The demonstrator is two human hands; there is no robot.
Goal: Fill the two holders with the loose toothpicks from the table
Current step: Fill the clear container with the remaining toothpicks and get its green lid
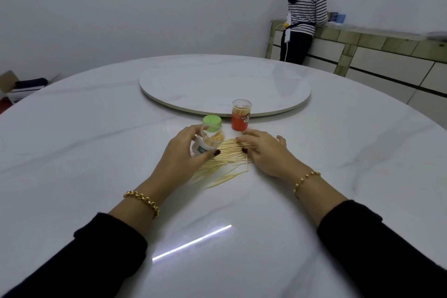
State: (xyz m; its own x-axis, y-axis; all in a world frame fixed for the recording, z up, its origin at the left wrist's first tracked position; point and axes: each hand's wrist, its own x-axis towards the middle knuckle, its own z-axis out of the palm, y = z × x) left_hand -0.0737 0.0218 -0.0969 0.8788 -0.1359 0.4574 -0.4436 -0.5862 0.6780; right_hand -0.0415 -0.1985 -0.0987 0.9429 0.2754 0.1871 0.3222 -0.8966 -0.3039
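My left hand (180,152) grips a clear toothpick holder (208,141) with a white and green label, tilted with its open mouth toward the right; toothpicks show inside it. Loose toothpicks (225,163) lie in a spread heap on the white table between my hands. My right hand (264,150) rests flat on the right part of the heap, fingers stretched left toward the holder. A second holder (240,115) with an orange label stands upright behind, lid on and full of toothpicks. A green lid (212,123) lies beside it.
A round white turntable (225,84) sits on the marble table (96,140) just behind the holders. A person in a striped top (306,12) stands at a sideboard (377,51) far right, facing away. A cardboard box (14,87) sits at far left.
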